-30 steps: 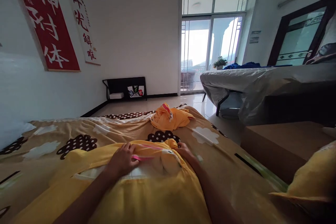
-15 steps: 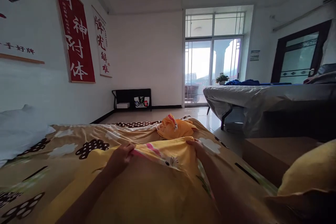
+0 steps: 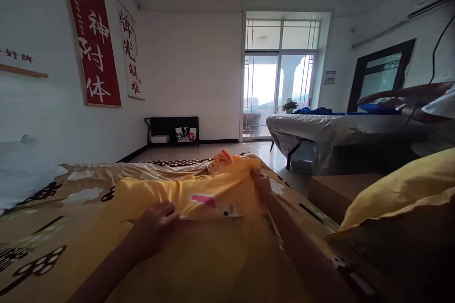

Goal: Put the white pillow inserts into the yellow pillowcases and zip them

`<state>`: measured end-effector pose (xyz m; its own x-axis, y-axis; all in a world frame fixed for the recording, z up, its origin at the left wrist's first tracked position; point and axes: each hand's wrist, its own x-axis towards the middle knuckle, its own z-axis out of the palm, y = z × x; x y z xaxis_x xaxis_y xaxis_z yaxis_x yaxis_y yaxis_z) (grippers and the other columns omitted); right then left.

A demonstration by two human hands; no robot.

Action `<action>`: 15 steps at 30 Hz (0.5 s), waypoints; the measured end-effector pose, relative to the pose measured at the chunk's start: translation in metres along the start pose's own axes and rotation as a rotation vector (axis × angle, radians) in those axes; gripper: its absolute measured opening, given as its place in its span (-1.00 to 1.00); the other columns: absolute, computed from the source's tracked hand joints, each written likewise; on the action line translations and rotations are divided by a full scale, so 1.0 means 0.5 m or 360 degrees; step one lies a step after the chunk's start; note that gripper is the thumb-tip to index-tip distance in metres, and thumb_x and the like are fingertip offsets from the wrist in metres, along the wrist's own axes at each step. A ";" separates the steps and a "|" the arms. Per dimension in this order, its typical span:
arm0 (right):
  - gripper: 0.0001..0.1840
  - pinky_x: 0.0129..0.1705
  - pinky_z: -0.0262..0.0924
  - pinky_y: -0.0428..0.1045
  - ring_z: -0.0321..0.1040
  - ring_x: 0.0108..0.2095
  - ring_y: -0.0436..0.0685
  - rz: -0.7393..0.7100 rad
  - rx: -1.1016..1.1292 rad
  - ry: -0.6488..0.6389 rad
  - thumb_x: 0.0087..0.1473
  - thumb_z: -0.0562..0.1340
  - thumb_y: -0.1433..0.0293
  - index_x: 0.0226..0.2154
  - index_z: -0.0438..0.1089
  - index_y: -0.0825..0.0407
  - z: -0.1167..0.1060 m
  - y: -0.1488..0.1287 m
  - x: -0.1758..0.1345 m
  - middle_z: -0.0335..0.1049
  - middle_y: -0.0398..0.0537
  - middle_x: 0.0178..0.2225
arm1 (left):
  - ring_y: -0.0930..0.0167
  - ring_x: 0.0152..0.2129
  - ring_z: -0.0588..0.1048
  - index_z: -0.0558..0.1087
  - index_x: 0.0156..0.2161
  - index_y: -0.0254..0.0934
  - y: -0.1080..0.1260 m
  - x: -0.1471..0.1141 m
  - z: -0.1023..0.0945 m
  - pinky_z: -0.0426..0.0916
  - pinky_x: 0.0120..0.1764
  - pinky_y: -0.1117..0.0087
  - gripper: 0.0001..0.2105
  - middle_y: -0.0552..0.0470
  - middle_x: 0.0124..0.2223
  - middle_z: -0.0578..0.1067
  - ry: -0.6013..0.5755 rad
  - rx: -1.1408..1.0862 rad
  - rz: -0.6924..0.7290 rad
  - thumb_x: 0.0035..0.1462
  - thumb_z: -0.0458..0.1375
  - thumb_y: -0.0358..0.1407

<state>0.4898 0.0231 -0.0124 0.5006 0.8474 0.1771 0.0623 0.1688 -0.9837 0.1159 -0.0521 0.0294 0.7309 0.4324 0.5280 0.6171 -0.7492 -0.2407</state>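
Note:
A yellow cloth with a printed cartoon animal, pink-eared and whiskered, is spread over the patterned bedding in front of me. My left hand is closed with curled fingers at the cloth's near fold, left of the print. On the right, my right hand grips the far right corner of the cloth and lifts it slightly. Just beyond that corner lies a crumpled orange-yellow fabric bundle, partly covered by the cloth. Fingertips of both hands are partly hidden.
The patterned bedding extends around the cloth. To the right are a yellow cushion and a brown box. Behind them, another person's arms reach over blue fabric on a plastic-covered table. White fabric lies at left.
My left hand has moved down and toward me. The right hand has raised the corner, and the cloth now spreads farther over the bundle. The view turned right, and another person's arms appeared.

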 end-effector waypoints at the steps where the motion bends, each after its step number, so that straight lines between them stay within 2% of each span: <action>1: -0.51 -0.47 0.17 -0.04 0.30 -0.47 0.12 -0.0102 0.0013 0.0090 -0.25 0.26 -0.06 -0.52 0.31 0.03 -0.002 -0.022 0.001 0.36 -0.07 -0.57 | 0.41 -0.48 0.30 0.31 -0.50 -0.31 0.006 0.000 -0.005 0.13 -0.42 0.40 -0.78 -0.02 -0.42 0.38 -0.0041 -0.0008 0.0027 0.14 -0.06 -0.51; 5: -0.48 -0.50 0.06 -0.06 0.19 -0.46 0.08 -0.0415 -0.0027 0.0290 -0.24 0.23 -0.10 -0.61 0.26 0.04 -0.022 -0.107 -0.012 0.27 -0.13 -0.61 | 0.42 -0.46 0.33 0.34 -0.49 -0.30 0.036 0.024 -0.048 0.13 -0.41 0.41 -0.79 0.01 -0.40 0.42 -0.0286 -0.0045 0.0108 0.14 -0.03 -0.46; 8: -0.51 -0.52 0.01 -0.08 0.14 -0.50 0.03 -0.0557 -0.0026 0.0372 -0.21 0.25 -0.06 -0.61 0.28 0.05 -0.036 -0.166 -0.046 0.23 -0.17 -0.62 | 0.45 -0.49 0.34 0.32 -0.55 -0.29 0.038 0.080 -0.090 0.15 -0.43 0.44 -0.74 0.06 -0.44 0.42 -0.0498 -0.0337 0.0135 0.16 0.04 -0.28; 9: -0.52 -0.53 0.02 -0.08 0.14 -0.51 0.02 -0.0592 0.0004 0.0393 -0.20 0.25 -0.04 -0.59 0.29 0.06 -0.038 -0.185 -0.062 0.24 -0.18 -0.61 | 0.46 -0.51 0.34 0.31 -0.56 -0.29 0.029 0.106 -0.098 0.17 -0.42 0.44 -0.69 0.07 -0.46 0.41 -0.0472 -0.0457 0.0098 0.17 0.04 -0.21; 10: -0.54 -0.53 0.03 -0.08 0.15 -0.52 0.02 -0.0617 0.0045 0.0390 -0.21 0.26 -0.03 -0.57 0.31 0.06 -0.038 -0.205 -0.079 0.26 -0.18 -0.60 | 0.46 -0.50 0.34 0.31 -0.56 -0.28 0.015 0.134 -0.100 0.20 -0.40 0.44 -0.68 0.07 -0.47 0.41 -0.0368 -0.0535 0.0024 0.17 0.01 -0.17; 13: -0.56 -0.52 0.09 -0.07 0.21 -0.52 0.03 -0.0615 0.0159 0.0191 -0.28 0.33 0.02 -0.52 0.36 0.07 -0.032 -0.259 -0.133 0.32 -0.16 -0.57 | 0.36 -0.34 0.41 0.39 -0.36 -0.26 -0.040 0.217 -0.070 0.27 -0.21 0.33 -0.79 -0.02 -0.33 0.46 0.0120 -0.0590 -0.0369 0.13 -0.03 -0.21; 15: -0.55 -0.49 0.13 -0.06 0.24 -0.51 0.04 -0.0574 0.0196 0.0011 -0.35 0.38 0.06 -0.50 0.38 0.07 -0.033 -0.288 -0.163 0.36 -0.14 -0.53 | 0.30 -0.20 0.43 0.41 -0.22 -0.26 -0.066 0.254 -0.029 0.28 -0.10 0.28 -0.74 -0.06 -0.19 0.50 0.0151 -0.0761 -0.0565 0.09 -0.04 -0.20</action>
<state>0.4544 -0.0787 0.1141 0.4711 0.7192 0.5107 0.1315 0.5153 -0.8469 0.1843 0.0204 0.1163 0.4616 0.6672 0.5847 0.6030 -0.7194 0.3449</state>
